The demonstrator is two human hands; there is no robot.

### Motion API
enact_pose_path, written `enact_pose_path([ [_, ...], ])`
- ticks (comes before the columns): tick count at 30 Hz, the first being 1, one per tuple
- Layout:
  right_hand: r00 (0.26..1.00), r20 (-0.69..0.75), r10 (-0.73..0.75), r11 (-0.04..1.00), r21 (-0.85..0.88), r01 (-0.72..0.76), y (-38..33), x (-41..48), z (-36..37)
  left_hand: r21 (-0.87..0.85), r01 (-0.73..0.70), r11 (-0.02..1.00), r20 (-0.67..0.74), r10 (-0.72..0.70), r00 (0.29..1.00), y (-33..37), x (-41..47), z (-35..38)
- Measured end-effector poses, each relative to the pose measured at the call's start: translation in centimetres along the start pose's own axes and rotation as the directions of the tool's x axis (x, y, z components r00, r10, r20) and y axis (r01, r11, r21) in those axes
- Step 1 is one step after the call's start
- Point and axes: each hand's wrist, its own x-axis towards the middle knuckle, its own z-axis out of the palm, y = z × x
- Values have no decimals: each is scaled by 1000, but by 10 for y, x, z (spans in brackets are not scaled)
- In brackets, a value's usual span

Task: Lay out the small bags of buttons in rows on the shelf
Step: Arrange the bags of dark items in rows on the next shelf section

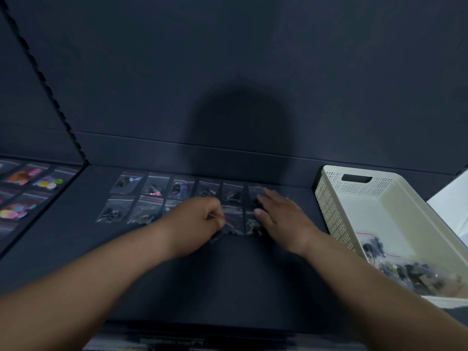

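Between the hands, on the shelf [177, 274], a small bag of buttons [234, 222] lies in the near row: the left hand [202, 219] pinches its edge, the right hand [276, 214] rests open and flat on the neighbouring bag [253, 228]. Slide it square against that neighbour (the film probably slips) without disturbing the row.

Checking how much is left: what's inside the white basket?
Clear bags of dark buttons lie heaped at the near end of the basket. Any beneath the heap are covered.
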Motion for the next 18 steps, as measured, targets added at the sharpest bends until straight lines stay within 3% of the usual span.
enact_pose_path([
  [5,997,81,-14,999,-49,18,-2,9,1,-110,68,992,-85,-77,993,-1,-6,-15],
  [18,998,62,-30,999,-44,32,-3,16,5,-250,111,962,-95,-139,986,-2,-13,-25],
])
